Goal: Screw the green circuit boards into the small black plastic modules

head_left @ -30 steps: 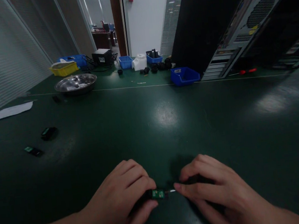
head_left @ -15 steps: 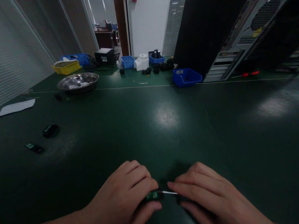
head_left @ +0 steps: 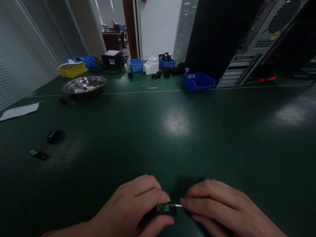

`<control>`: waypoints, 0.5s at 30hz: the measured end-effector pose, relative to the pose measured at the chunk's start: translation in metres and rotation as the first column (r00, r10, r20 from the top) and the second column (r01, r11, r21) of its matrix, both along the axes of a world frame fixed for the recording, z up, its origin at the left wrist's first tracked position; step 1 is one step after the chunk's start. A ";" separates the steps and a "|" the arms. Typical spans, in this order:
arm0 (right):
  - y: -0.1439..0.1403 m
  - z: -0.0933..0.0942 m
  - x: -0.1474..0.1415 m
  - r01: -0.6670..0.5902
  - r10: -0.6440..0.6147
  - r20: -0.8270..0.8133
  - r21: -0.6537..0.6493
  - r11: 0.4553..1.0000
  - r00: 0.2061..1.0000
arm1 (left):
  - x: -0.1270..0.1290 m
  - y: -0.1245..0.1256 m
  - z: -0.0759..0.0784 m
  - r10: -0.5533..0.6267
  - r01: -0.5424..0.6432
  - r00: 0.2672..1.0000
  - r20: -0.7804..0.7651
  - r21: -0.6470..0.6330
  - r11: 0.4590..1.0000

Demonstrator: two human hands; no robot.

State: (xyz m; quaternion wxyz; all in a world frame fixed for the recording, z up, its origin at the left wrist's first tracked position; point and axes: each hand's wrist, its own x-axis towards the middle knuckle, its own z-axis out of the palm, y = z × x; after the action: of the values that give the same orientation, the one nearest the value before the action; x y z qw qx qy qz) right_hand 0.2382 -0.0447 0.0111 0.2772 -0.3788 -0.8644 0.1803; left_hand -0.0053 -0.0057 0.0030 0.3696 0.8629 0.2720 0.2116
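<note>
– At the table (head_left: 160, 141), the left hand (head_left: 134, 208) pinches the board (head_left: 163, 208); the right hand (head_left: 222, 210) grips a shaft (head_left: 177, 205) at its end. Which step?
– Probably working the board's end; the next move calls for a steady left pinch.

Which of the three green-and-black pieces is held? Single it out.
The piece in the left hand, with a thin metal rod at its end; the flatter one and the bulkier one lie on the table, off to the left.
</note>
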 end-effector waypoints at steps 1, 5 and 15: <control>0.000 0.000 0.000 -0.002 0.002 -0.002 0.001 1.000 1.000 | 0.000 0.000 0.000 -0.001 0.001 1.000 -0.003 -0.008 1.000; -0.001 -0.001 0.003 0.014 -0.014 0.002 -0.031 0.999 1.000 | 0.001 0.000 0.001 0.007 -0.007 1.000 -0.030 -0.021 1.000; 0.001 0.004 0.002 0.004 -0.003 0.007 -0.134 0.991 1.000 | -0.006 -0.001 0.001 0.032 -0.033 0.999 -0.043 -0.030 0.999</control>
State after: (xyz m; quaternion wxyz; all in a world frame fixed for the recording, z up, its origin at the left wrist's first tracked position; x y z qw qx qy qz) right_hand 0.2404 -0.0439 0.0154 0.2486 -0.3987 -0.8505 0.2363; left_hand -0.0110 -0.0070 0.0036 0.3736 0.8569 0.2970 0.1948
